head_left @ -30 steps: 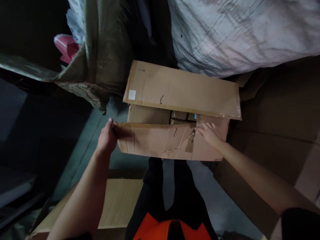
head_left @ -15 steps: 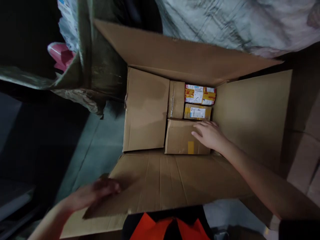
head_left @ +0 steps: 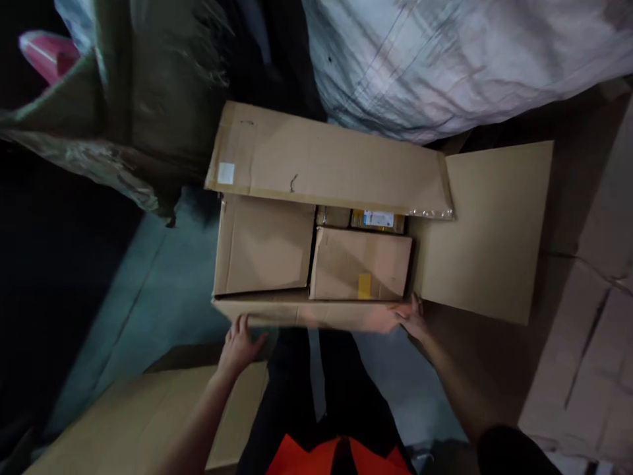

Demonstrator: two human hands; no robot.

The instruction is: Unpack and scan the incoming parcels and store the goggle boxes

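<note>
A large cardboard carton (head_left: 221, 247) stands before me, packed with smaller boxes. A big brown box (head_left: 267, 244) fills its left side. Beside it at the front right lies another brown box (head_left: 386, 260) with a yellow tape patch. Behind that, a labelled parcel (head_left: 378, 220) shows partly under the far flap (head_left: 326, 158), which leans inward. My left hand (head_left: 241, 348) touches the left part of the near flap (head_left: 316, 315), fingertips at its edge and thumb spread. My right hand (head_left: 413, 321) grips that flap's right end. The right flap (head_left: 484, 237) lies spread outward.
A large white woven sack (head_left: 445, 66) bulges behind the carton. A dark green sack (head_left: 158, 112) with a pink item (head_left: 49, 56) stands at the left. Another cardboard piece (head_left: 133, 422) lies at the lower left, and flattened cardboard (head_left: 578, 356) at the right.
The far flap has swung inward over the back parcels. The near flap has come up from its outward slope. My right hand has left the inner box for this flap; my left has joined it.
</note>
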